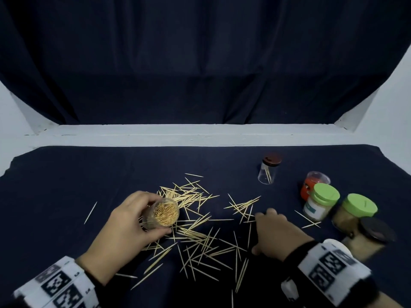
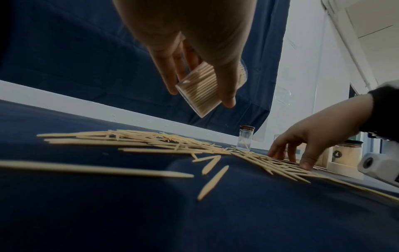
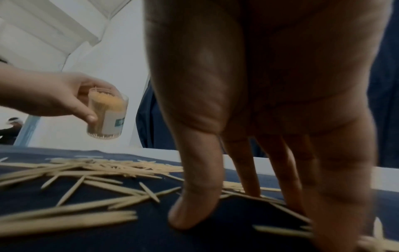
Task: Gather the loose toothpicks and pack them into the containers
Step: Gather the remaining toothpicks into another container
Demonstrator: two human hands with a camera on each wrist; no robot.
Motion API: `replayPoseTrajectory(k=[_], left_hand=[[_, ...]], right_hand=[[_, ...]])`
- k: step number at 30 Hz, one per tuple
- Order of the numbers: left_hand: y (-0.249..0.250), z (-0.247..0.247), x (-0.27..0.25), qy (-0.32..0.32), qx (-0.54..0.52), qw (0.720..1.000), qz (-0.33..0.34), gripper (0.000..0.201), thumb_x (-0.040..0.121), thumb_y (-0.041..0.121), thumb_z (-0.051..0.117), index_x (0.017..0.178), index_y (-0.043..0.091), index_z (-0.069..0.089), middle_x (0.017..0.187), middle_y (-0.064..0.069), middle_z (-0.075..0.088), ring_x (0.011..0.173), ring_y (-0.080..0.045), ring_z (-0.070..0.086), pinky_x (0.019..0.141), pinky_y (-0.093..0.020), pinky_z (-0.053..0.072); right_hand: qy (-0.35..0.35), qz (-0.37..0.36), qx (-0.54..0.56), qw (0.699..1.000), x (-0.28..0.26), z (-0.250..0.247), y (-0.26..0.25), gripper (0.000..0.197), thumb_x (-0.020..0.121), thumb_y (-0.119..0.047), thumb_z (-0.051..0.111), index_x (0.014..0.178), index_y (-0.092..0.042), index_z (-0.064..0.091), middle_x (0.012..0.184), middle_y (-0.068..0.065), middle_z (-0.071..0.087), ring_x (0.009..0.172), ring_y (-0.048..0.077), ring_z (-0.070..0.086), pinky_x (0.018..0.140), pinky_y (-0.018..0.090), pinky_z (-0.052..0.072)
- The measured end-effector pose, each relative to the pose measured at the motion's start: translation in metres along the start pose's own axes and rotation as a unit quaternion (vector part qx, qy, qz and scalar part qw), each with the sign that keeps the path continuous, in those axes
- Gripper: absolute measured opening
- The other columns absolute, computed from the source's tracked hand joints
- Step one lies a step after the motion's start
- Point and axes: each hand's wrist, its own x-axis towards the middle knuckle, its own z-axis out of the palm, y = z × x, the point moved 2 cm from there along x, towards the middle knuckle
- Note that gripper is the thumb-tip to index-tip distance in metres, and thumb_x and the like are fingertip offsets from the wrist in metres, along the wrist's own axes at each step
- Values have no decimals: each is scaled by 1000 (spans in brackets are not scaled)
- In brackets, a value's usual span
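The loose toothpicks [image 1: 195, 227] lie scattered on the dark-clothed counter [image 1: 66, 185], most of them between the two hands and under the right hand's fingertips. The left hand [image 1: 124, 225] grips a clear open container [image 1: 162, 213], lifted off the cloth and slightly tilted, already packed nearly full. The right hand [image 1: 275, 234] is spread, fingers straight, tips pressing down on toothpicks, holding nothing yet.

It looks like the gathering step: raking a bunch together. Next likely calls for pinching a small aligned bundle and feeding it point-first into the open mouth (a tight fit, so few at a time).

Count: dozens of loose picks, too many to tally. Beyond the right hand stand five more jars: a near-empty brown-lidded jar [image 1: 269, 170], a red one [image 1: 313, 185], two green-lidded jars [image 1: 322, 201], and a dark-lidded jar [image 1: 371, 238].
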Motion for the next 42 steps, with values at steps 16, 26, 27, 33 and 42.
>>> replayPoseTrajectory(k=[16,26,27,33,42], left_hand=[[4,2,2,-16,6,1000,-9,55,55,47,78,105,28,64,101,18,60,100,-1,57,82,-20,48],[4,3,1,-19,12,1000,-15,56,55,46,80,106,28,63,102,17,60,100,-3,58,84,-23,48],[5,4,1,-18,12,1000,-14,56,55,45,80,105,27,63,101,17,60,100,-3,58,84,-22,48],[7,5,1,-17,9,1000,-9,54,55,46,78,103,27,63,99,19,60,100,0,57,84,-17,47],[10,9,1,-27,8,1000,-1,53,54,44,81,102,31,62,100,18,59,100,0,56,83,-8,43]], right_hand=[[-45,-386,-16,921,-47,-11,-28,50,73,-17,74,115,-37,58,104,-9,46,99,9,47,84,31,45],[-92,-419,-62,901,-27,20,-45,12,77,-17,71,89,-20,70,97,-5,47,96,24,54,71,32,47],[-72,-405,-58,910,-23,18,-45,11,79,-21,69,90,-22,69,99,-3,51,95,23,56,74,35,49],[94,-228,63,967,6,-15,-10,30,87,-36,62,116,-27,58,111,-5,50,109,15,52,94,29,43],[4,92,-9,996,20,-13,46,46,93,-26,47,132,-5,38,134,15,37,124,35,41,102,39,39]])
